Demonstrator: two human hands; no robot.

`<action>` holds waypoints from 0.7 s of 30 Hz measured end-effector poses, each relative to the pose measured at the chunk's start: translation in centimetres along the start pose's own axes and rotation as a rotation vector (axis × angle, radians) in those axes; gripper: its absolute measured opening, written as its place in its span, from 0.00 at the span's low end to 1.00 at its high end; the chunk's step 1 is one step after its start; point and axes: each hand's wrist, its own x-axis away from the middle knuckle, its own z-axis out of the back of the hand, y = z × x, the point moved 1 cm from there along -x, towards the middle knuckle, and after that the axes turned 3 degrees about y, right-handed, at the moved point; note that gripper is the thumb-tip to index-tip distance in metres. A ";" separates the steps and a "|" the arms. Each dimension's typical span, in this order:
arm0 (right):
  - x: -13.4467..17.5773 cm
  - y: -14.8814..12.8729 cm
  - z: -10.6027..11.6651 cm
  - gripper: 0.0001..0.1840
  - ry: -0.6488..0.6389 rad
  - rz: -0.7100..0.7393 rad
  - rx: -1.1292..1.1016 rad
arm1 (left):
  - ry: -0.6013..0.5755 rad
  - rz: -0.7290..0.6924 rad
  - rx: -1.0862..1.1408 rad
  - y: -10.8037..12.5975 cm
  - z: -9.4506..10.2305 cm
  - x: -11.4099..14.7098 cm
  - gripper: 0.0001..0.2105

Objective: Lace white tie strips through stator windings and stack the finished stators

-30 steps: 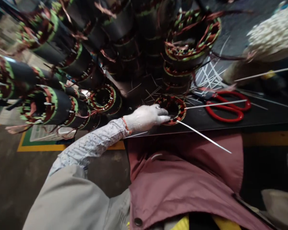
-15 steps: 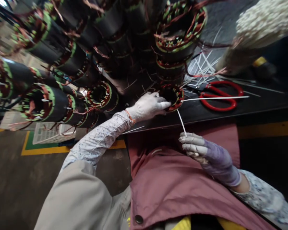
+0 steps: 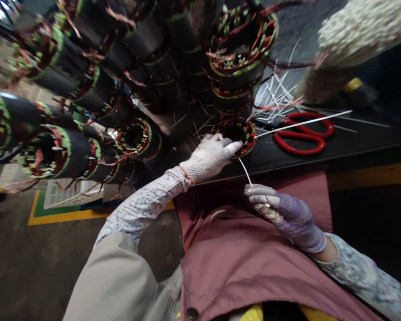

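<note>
The small wound stator (image 3: 236,133) lay on its side at the near edge of the black bench (image 3: 354,149), its open bore facing up toward me, copper and green-sleeved windings ringing the opening. A white cable tie (image 3: 244,171) ran from its near rim down toward my lap; a second white tie (image 3: 304,122) stuck out from its right side, slanting up and away over the bench.

My left hand (image 3: 211,155), in a white knit glove, rested on the stator's left rim, fingers curled over the windings, forefinger laid against the edge of the bore. Gripping the coil or only pressing on it — I could not tell.

My right hand (image 3: 284,214), in a purple-backed glove, sat just below the bench edge over my maroon apron (image 3: 254,267), fingers clenched on the loose end of the nearer tie.

Red-handled scissors (image 3: 304,131) lay on the bench just right of the stator, under the slanting tie. Behind them, a scatter of loose white ties (image 3: 277,91). A stack of larger stators (image 3: 239,58) stood directly behind the small one, nearly touching it. More stators lay on their sides in rows to the left (image 3: 53,151). A blurred white heap (image 3: 364,29) filled the far right corner.
</note>
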 end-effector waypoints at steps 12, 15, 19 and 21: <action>0.2 -0.4 -0.2 0.20 0.044 0.007 0.109 | 0.005 0.052 0.023 0.3 0.0 -0.3 0.29; 0.5 0.2 -0.5 0.19 0.072 -0.026 0.127 | -0.004 0.055 0.025 0.3 0.0 -0.4 0.29; 0.9 0.3 -0.5 0.21 0.070 -0.052 0.103 | 0.005 0.048 0.027 0.3 0.0 -0.4 0.29; 0.7 0.2 -0.6 0.21 0.078 -0.062 0.103 | -0.003 0.051 0.032 0.3 0.0 -0.4 0.29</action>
